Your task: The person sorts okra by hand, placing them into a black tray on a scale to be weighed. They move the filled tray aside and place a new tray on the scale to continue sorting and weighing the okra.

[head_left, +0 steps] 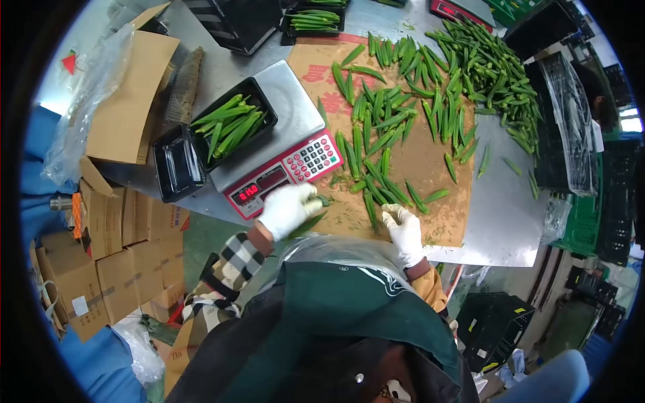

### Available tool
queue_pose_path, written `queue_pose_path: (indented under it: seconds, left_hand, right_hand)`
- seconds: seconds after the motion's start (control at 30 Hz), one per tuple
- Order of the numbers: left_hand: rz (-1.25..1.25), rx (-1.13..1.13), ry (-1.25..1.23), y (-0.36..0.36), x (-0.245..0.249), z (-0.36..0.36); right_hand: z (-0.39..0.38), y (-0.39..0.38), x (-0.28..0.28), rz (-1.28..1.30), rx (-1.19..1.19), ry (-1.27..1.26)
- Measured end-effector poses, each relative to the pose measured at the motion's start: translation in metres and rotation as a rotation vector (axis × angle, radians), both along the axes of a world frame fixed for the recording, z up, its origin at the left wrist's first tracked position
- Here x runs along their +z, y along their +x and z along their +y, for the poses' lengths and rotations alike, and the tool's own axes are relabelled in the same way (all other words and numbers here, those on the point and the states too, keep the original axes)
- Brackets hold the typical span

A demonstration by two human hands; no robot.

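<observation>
My left hand point(287, 211), in a white glove, is closed around okra at the front edge of the red and white scale point(282, 173); green pod ends poke out past the fingers. My right hand point(405, 236), also gloved, has its fingers curled beside the loose okra point(376, 185) on a brown cardboard sheet point(420, 168). What those fingers grip, if anything, is hidden. On the scale's plate sits a black tray point(267, 101) with okra pods point(228, 127) in it, and the red display reads 0.150.
Stacked empty black trays point(178, 168) stand left of the scale, near an open cardboard box point(127, 101). A big okra heap point(487, 74) covers the table's far right, beside a plastic-lined black crate point(568, 121). Filled trays point(314, 21) and a second scale point(463, 12) are at the back.
</observation>
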State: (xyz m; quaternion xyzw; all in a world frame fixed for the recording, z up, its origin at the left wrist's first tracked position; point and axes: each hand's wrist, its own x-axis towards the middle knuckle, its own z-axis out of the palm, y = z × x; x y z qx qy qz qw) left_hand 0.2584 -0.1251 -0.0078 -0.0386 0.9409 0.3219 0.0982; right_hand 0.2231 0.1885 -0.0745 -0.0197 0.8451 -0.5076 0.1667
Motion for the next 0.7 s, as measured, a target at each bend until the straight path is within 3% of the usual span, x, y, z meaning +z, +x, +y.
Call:
queue_pose_path:
  seconds: [0.03,0.13,0.27,0.37,0.4,0.53,0.63,0.7]
  left_hand:
    - [-0.126,-0.076,-0.087,0.008,-0.014,0.01]
    - [-0.113,-0.192,-0.229,0.032,-0.038,0.029]
    - [-0.141,-0.155,-0.193,0.029,-0.041,0.024]
    - [-0.104,0.069,0.289,0.027,-0.039,0.023]
    - [-0.287,0.158,0.516,0.022,-0.044,0.021]
    - [-0.535,0.398,1.367,-0.003,-0.011,0.02]
    - [-0.534,0.457,1.744,-0.009,0.006,0.024]
    - [-0.549,0.494,1.774,-0.01,0.009,0.027]
  right_hand:
    - [0.002,-0.003,0.005,0.004,-0.025,0.034]
    - [0.006,-0.013,0.019,0.048,-0.078,0.136]
    - [-0.003,-0.038,0.011,0.301,-0.029,0.278]
    - [-0.021,-0.069,0.002,0.538,0.019,0.379]
    - [-0.027,-0.079,-0.003,0.529,0.038,0.44]
    - [-0.043,-0.104,-0.022,0.364,0.124,0.65]
    - [-0.043,-0.109,-0.024,0.212,0.121,0.648]
    - [-0.036,-0.109,-0.026,0.115,0.079,0.53]
